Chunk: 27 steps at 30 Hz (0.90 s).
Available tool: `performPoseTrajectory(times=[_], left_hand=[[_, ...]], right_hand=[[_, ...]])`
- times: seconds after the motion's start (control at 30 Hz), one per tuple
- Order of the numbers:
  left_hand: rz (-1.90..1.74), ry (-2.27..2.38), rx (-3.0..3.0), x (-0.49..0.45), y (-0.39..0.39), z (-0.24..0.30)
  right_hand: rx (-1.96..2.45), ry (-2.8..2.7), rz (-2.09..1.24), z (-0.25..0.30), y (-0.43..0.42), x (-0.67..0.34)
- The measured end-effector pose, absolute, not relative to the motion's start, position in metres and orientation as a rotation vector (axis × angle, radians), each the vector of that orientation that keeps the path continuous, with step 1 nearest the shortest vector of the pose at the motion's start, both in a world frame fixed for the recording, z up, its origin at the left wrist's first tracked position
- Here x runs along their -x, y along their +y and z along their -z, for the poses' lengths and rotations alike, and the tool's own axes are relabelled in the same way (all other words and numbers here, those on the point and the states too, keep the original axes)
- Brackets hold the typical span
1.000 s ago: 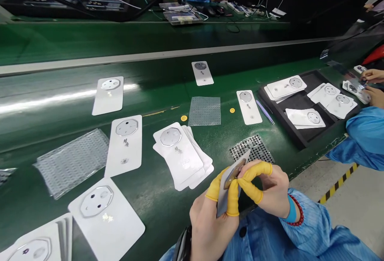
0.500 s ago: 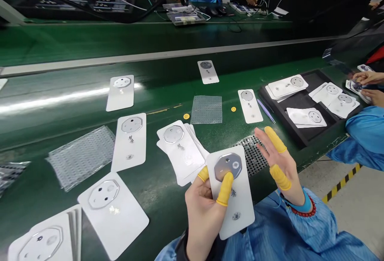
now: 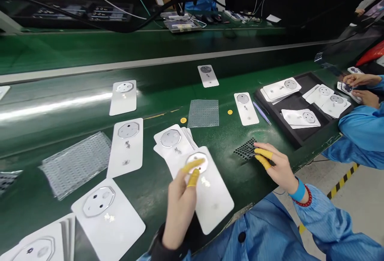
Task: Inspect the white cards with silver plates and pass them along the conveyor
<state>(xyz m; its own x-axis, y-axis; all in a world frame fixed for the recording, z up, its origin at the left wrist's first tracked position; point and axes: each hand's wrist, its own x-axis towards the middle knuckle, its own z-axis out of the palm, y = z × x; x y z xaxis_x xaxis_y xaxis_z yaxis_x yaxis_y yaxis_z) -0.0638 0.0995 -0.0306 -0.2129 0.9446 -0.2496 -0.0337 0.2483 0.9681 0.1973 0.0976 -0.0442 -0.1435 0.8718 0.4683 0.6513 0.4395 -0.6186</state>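
My left hand (image 3: pixel 183 195), yellow cots on two fingers, rests its outstretched fingertips on the octagonal camera ring of a white phone back cover (image 3: pixel 213 201). That cover lies tilted, partly over a small stack of similar covers (image 3: pixel 171 145). With its yellow-cotted fingers, my right hand (image 3: pixel 276 165) pinches the right edge of a small sheet of black dots (image 3: pixel 246 149). The sheet's near corner appears slightly raised from the green bench. Purple tweezers (image 3: pixel 262 113) lie beyond it, beside another cover (image 3: pixel 246 109).
Clear dotted sheets (image 3: pixel 204 113) and a bagged sheet (image 3: pixel 78 165) lie among more covers (image 3: pixel 125 147). Two yellow finger cots (image 3: pixel 183 120) sit on the bench (image 3: pixel 162 197). A black tray (image 3: pixel 295 137) holds several covers at right. Beside it, a co-worker's hands (image 3: pixel 364 87) handle covers.
The cover held up in my left hand is now down on the bench against the stack. My right hand went from open and raised to pinching the black-dot sheet.
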Motion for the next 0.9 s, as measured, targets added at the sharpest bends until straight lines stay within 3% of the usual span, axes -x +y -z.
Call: performPoseTrajectory(times=[0.17, 0.37, 0.9], left_hand=[[-1.004, 1.143, -0.771, 0.020, 0.104, 0.029], [-0.980, 1.034, -0.698, -0.001, 0.106, 0.021], [-0.987, 1.099, -0.603, -0.003, 0.105, 0.028]], right_hand=[[1.110, -2.032, -0.276, 0.007, 0.101, -0.194], [1.067, -2.010, -0.607, -0.006, 0.109, -0.186], [0.934, -2.213, -0.415, 0.015, 0.120, -0.168]])
